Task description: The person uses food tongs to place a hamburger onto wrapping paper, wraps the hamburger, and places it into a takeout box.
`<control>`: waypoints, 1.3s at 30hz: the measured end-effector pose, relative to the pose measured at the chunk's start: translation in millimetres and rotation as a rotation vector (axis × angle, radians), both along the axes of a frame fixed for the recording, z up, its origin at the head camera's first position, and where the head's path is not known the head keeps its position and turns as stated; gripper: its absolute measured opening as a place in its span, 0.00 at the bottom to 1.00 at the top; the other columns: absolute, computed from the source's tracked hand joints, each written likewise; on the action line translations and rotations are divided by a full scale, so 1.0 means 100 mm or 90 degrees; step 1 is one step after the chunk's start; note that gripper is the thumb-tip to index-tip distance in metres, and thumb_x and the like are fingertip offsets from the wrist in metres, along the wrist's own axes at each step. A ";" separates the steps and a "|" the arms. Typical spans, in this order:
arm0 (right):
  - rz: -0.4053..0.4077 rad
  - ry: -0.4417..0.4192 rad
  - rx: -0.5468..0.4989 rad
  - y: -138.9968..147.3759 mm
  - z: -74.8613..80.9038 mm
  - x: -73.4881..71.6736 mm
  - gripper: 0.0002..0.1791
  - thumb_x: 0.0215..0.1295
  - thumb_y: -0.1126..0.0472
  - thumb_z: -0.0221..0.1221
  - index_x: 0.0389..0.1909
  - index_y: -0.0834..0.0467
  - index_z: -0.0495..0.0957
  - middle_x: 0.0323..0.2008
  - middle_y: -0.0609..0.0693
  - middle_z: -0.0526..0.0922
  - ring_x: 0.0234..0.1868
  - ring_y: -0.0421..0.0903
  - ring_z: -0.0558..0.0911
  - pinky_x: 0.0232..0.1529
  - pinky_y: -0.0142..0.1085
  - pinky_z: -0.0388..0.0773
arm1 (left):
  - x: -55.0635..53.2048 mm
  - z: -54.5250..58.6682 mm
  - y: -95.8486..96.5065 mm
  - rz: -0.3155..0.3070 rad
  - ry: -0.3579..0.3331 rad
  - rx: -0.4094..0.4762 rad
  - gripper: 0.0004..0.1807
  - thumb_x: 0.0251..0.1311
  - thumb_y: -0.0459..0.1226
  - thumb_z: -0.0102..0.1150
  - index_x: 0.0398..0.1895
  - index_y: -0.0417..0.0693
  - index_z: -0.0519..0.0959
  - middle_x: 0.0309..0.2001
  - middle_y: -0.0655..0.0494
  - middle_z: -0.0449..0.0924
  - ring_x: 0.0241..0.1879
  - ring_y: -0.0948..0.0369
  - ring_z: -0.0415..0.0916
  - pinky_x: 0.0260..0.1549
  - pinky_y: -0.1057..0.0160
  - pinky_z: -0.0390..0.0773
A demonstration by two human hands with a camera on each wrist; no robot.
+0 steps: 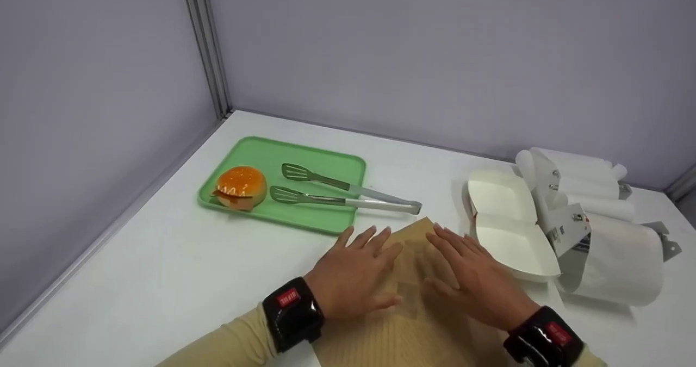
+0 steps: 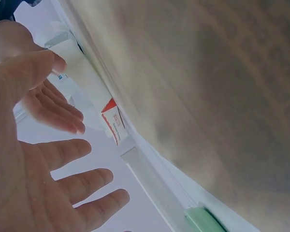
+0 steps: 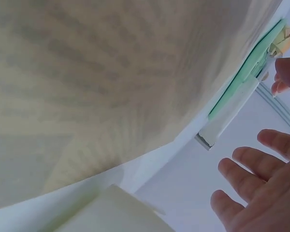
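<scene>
A brown paper sheet (image 1: 391, 341) with faint printed lines lies on the white table, one corner pointing away. Over its left side my left hand (image 1: 353, 280) is spread flat, palm down, fingers straight and apart. Opposite it, my right hand (image 1: 481, 277) hovers with extended fingers above the right side. In the left wrist view, a gap shows between my left fingers (image 2: 84, 186) and the paper (image 2: 208, 116). The right wrist view likewise has my right fingers (image 3: 246, 169) clear of the sheet (image 3: 96, 87). Neither hand holds anything.
Beyond my left hand, a green tray (image 1: 261, 157) carries a toy-like burger (image 1: 240, 186) and metal tongs (image 1: 375, 205), whose handle end overhangs the tray. An opened white clamshell box (image 1: 514, 242) stands right of my right hand, beside white paper rolls on holders (image 1: 614, 258). Walls rise behind and left.
</scene>
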State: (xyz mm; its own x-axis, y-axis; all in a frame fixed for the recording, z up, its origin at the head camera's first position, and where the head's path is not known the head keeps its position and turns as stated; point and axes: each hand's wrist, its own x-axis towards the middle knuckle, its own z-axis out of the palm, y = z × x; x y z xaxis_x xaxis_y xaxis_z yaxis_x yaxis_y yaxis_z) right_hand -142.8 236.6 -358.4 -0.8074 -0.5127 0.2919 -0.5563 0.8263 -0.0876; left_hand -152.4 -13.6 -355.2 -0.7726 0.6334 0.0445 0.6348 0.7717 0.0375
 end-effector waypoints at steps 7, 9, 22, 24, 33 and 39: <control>-0.017 -0.058 -0.031 -0.10 -0.01 -0.16 0.41 0.65 0.51 0.67 0.74 0.60 0.64 0.75 0.61 0.65 0.73 0.59 0.69 0.74 0.58 0.62 | 0.01 -0.03 0.00 0.000 0.010 -0.005 0.43 0.66 0.68 0.48 0.78 0.59 0.60 0.80 0.52 0.56 0.79 0.52 0.56 0.76 0.42 0.57; -0.018 -0.061 -0.032 -0.14 -0.01 -0.20 0.41 0.64 0.51 0.67 0.74 0.60 0.64 0.75 0.62 0.64 0.72 0.61 0.70 0.74 0.58 0.63 | 0.01 -0.04 -0.01 0.000 0.005 -0.007 0.43 0.66 0.68 0.48 0.78 0.58 0.60 0.80 0.52 0.56 0.79 0.52 0.55 0.76 0.42 0.56; -0.020 -0.070 -0.020 -0.28 0.07 -0.37 0.40 0.66 0.53 0.66 0.75 0.60 0.63 0.75 0.63 0.64 0.70 0.64 0.71 0.69 0.60 0.68 | 0.02 -0.07 -0.01 0.001 0.020 -0.011 0.44 0.66 0.68 0.48 0.78 0.56 0.60 0.80 0.53 0.56 0.79 0.53 0.56 0.75 0.43 0.58; -0.020 -0.075 -0.021 -0.29 0.08 -0.40 0.39 0.67 0.53 0.66 0.74 0.61 0.63 0.75 0.63 0.64 0.71 0.63 0.70 0.70 0.60 0.66 | 0.02 -0.06 -0.01 0.000 0.015 -0.009 0.44 0.66 0.67 0.48 0.79 0.56 0.59 0.80 0.53 0.56 0.79 0.53 0.56 0.75 0.42 0.57; -0.035 -0.109 -0.026 -0.34 0.09 -0.56 0.41 0.64 0.53 0.67 0.74 0.61 0.62 0.75 0.65 0.63 0.74 0.63 0.67 0.73 0.61 0.61 | 0.01 -0.03 -0.01 -0.003 -0.015 0.000 0.45 0.67 0.67 0.48 0.80 0.56 0.56 0.81 0.52 0.53 0.80 0.49 0.52 0.75 0.39 0.55; -0.060 -0.140 -0.031 -0.39 0.08 -0.67 0.40 0.65 0.54 0.66 0.74 0.61 0.62 0.75 0.67 0.62 0.73 0.67 0.66 0.73 0.61 0.62 | 0.00 -0.04 0.01 0.001 -0.009 -0.001 0.45 0.67 0.68 0.47 0.80 0.57 0.56 0.81 0.52 0.54 0.79 0.50 0.53 0.75 0.40 0.55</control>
State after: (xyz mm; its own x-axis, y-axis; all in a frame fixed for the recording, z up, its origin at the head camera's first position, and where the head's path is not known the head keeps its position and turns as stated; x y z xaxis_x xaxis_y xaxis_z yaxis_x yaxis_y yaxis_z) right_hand -209.9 198.0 -350.1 -0.8981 -0.4213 0.1264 -0.4398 0.8655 -0.2398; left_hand -152.3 -12.9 -359.3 -0.7743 0.6320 0.0328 0.6328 0.7729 0.0457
